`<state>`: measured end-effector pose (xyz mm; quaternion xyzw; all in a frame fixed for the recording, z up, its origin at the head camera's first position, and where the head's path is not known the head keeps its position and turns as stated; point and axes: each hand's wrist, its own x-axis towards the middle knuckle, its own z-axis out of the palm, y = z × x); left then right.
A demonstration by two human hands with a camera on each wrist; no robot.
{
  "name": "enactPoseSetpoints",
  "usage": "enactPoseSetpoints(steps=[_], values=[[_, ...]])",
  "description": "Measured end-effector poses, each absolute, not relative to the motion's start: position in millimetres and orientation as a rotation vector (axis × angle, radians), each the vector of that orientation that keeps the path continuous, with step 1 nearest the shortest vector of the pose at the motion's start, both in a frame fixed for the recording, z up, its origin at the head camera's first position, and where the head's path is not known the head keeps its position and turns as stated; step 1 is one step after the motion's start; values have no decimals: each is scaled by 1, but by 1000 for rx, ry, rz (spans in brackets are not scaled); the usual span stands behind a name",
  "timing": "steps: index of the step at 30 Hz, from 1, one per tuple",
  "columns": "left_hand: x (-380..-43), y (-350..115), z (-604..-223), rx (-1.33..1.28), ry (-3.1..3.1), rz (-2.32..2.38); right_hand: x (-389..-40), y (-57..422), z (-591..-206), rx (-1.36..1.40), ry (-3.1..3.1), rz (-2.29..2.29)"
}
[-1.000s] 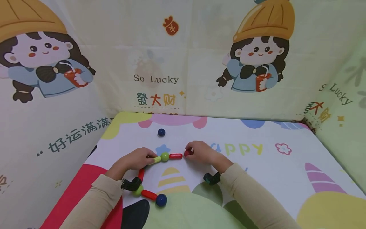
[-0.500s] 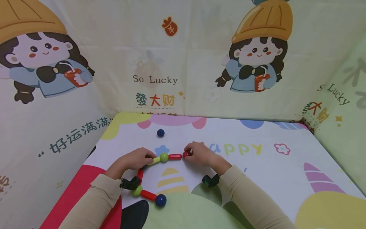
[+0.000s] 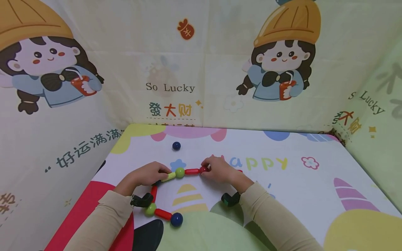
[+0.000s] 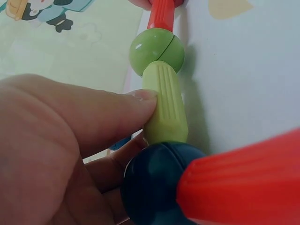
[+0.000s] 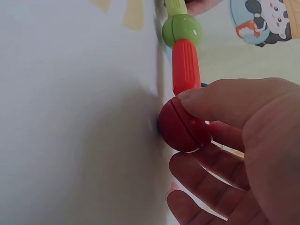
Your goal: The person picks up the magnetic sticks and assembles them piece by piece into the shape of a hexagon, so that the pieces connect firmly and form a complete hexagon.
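Note:
A bent chain of coloured balls and rods lies on the table. My left hand (image 3: 153,173) pinches its yellow-green rod (image 4: 165,101), which joins a dark blue ball (image 4: 152,183) to a green ball (image 3: 180,172). From that green ball a red rod (image 5: 185,65) runs right and touches a dark red ball (image 5: 183,125). My right hand (image 3: 218,169) holds this ball between thumb and fingers. Below the left hand, another red rod (image 3: 154,191) leads to a second green ball (image 3: 150,209), then a red rod (image 3: 163,213) and a blue ball (image 3: 177,219).
A loose dark blue ball (image 3: 176,146) sits behind the chain. The table (image 3: 282,188) has a printed, colourful cover. Patterned cloth (image 3: 216,69) hangs behind it and at both sides.
My right hand has brought the dark red ball left, closing the gap to the red rod's end. The left hand keeps its hold on the yellow-green rod.

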<state>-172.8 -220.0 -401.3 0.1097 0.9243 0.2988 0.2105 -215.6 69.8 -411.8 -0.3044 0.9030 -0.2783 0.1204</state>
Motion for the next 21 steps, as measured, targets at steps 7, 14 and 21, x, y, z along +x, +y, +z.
enactPoseSetpoints(steps=[7, 14, 21], values=[[-173, -219, -402, 288, 2561, 837, -214, 70, -413, -879, 2622, -793], [-173, -219, -400, 289, 2558, 842, -212, 71, -414, -852, 2617, -792], [-175, -220, -402, 273, 2568, 835, -211, 71, -414, -824, 2615, -799]])
